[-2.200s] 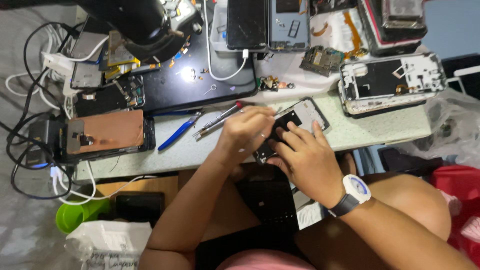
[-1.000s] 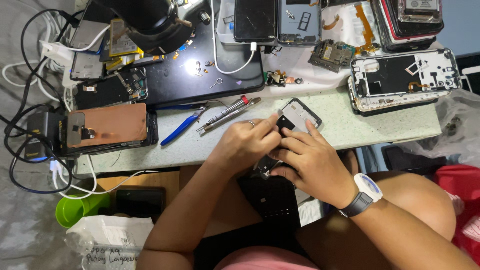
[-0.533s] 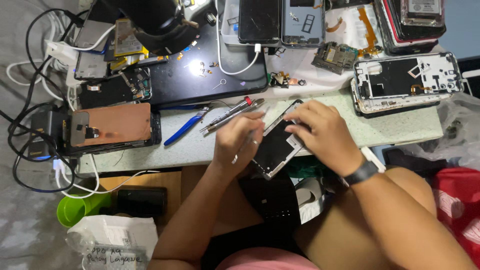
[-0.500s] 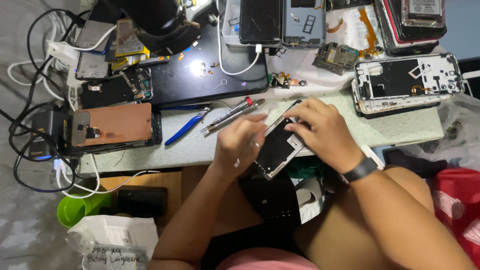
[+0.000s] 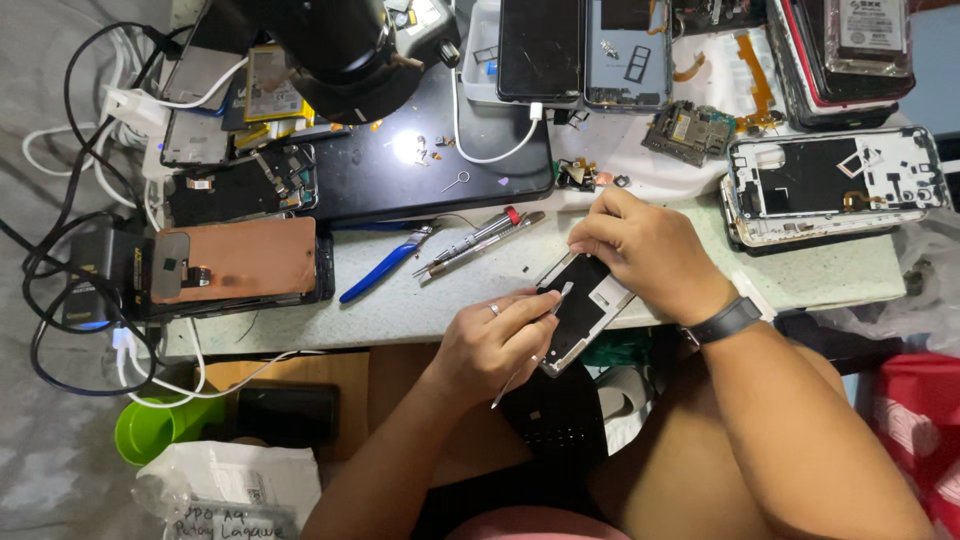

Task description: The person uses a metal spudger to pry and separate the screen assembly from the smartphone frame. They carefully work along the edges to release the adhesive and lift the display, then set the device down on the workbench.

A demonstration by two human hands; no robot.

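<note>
Your left hand (image 5: 495,345) pinches thin tweezers (image 5: 528,340) between thumb and fingers, their tip resting on the dark inside of the open phone (image 5: 580,312). Your right hand (image 5: 645,250) is curled over the phone's upper end, fingertips pressing it down. The phone lies tilted at the near edge of the bench (image 5: 440,295), partly overhanging your lap. Just left of it lie two screwdrivers (image 5: 480,240) and blue pliers (image 5: 385,265). Further left sits a copper-backed screen (image 5: 240,260). A bare phone frame (image 5: 835,185) rests well to the right, a circuit board (image 5: 690,130) above it.
</note>
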